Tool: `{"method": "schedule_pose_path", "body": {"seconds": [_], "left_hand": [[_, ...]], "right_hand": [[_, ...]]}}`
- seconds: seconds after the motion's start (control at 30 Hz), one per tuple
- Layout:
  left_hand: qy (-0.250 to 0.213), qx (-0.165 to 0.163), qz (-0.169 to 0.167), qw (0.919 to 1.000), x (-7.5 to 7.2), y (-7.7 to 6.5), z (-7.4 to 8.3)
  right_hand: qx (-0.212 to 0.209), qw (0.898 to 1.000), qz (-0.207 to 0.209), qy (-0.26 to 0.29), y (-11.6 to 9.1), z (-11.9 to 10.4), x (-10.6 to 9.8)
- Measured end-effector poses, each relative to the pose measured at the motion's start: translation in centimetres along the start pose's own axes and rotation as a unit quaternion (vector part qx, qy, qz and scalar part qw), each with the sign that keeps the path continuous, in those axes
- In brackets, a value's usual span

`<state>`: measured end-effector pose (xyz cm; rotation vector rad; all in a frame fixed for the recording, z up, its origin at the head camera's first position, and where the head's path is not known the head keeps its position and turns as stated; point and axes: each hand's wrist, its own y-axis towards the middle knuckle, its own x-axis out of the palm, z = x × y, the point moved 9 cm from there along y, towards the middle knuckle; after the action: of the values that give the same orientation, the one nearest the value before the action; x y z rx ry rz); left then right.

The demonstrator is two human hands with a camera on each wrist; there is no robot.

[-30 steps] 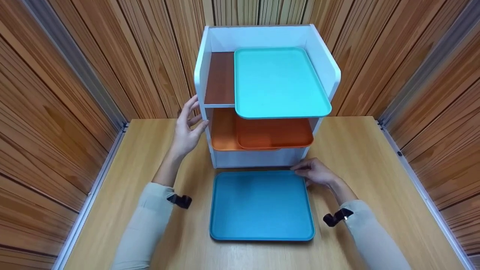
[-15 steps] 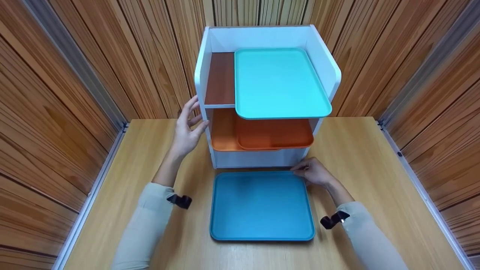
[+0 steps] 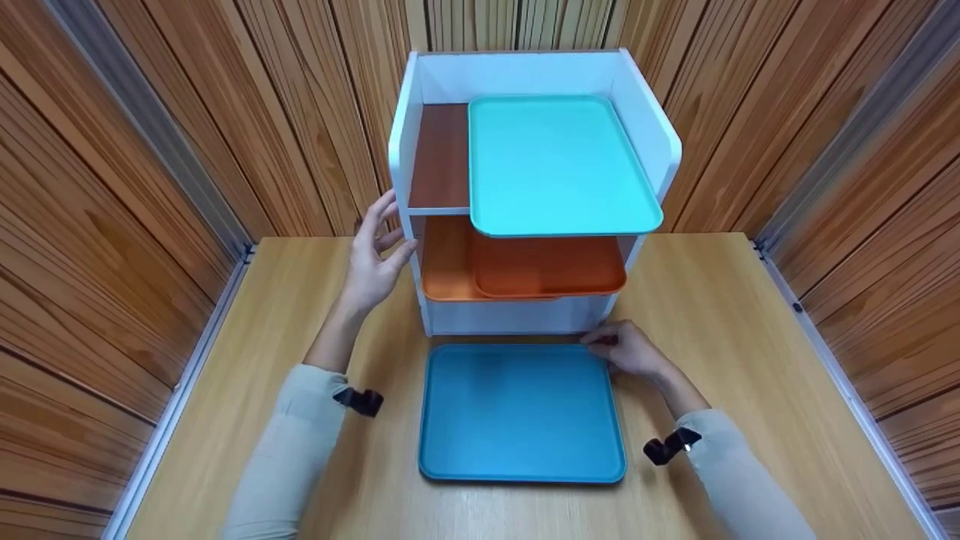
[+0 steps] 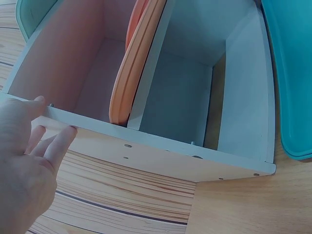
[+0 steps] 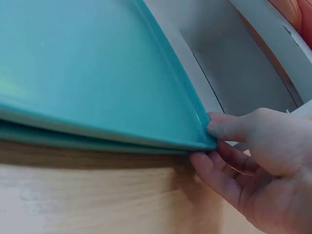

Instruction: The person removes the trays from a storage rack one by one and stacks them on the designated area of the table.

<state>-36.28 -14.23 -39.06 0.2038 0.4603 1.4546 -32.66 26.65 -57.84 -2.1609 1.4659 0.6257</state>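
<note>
In the head view a blue tray (image 3: 522, 412) lies on the table in front of a white shelf unit (image 3: 517, 318). My right hand (image 3: 628, 348) pinches its far right corner. The right wrist view shows the thumb on top of the rim and fingers beneath; a second blue-green edge (image 5: 87, 142) shows below the upper tray's rim. My left hand (image 3: 375, 259) touches the unit's left side, fingers extended along the outer panel and thumb near the front edge. A turquoise tray (image 3: 559, 165) sits on the top shelf, an orange tray (image 3: 555, 268) on the middle one.
The orange middle shelf (image 3: 446, 262) shows left of the orange tray. Both upper trays stand right of centre, the turquoise one jutting past its shelf's front edge. Wood-grain walls (image 3: 97, 225) enclose the wooden table (image 3: 787, 360) on the left, back and right.
The blue tray's right side has shifted slightly left, with my right hand still at its corner and my right forearm a little further left. My left hand has stayed on the shelf unit.
</note>
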Motion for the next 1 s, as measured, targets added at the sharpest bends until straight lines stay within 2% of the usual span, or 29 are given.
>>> {"method": "schedule_pose_path", "body": {"seconds": [0.23,0.57,0.77,1.0], "left_hand": [[0.002,0.003,0.001,1.0000,-0.1,0.1,0.1],[0.006,0.006,0.001,1.0000,-0.2,0.3,0.3],[0.000,-0.001,-0.001,1.0000,-0.2,0.2,-0.1],[0.001,0.005,-0.002,1.0000,-0.1,0.0,0.0]], "right_hand": [[0.024,0.999,-0.012,0.026,0.1,1.1,0.1],[0.031,0.999,-0.001,0.034,0.1,1.3,-0.2],[0.013,0.999,-0.018,0.041,-0.1,0.8,-0.5],[-0.017,0.999,-0.010,0.037,-1.1,-1.3,-1.3]]}}
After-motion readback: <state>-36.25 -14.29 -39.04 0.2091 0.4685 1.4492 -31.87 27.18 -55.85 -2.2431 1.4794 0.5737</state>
